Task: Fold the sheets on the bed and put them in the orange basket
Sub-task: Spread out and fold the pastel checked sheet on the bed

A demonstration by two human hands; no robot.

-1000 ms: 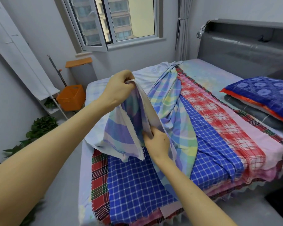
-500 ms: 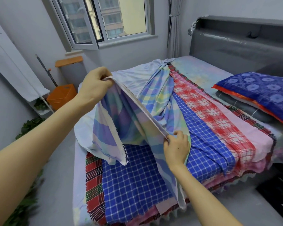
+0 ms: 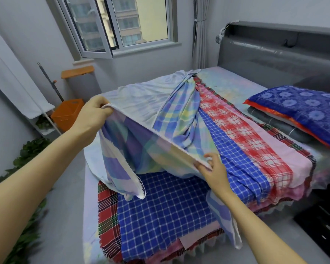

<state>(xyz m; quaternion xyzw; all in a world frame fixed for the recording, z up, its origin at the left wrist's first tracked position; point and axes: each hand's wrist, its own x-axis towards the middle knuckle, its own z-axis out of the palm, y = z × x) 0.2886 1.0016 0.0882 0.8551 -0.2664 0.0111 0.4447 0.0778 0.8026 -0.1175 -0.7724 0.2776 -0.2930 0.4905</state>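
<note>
While hands [image 3: 94, 114] [image 3: 212, 169] pinch sheet [image 3: 139, 149] hem, edge taut

Your left hand [image 3: 92, 113] has its fingertips tucked under the hem of the sheet [image 3: 141, 149] at 10 o'clock, out of sight. Near centre, the thumb of your right hand [image 3: 211, 168] seems to lie beneath the same hem, hidden. The lifted sheet covers much of the stack [image 3: 160, 216], so its layers cannot be counted. The inside of the basket [image 3: 67, 116] at 9 o'clock is out of view. The plant [image 3: 27, 155] at 8 o'clock is blurred and cut by the left edge. The pillow [image 3: 303, 109] at 3 o'clock runs off the right edge, as does a dark object [image 3: 320, 225] at 4 o'clock, too cropped to identify.
</note>
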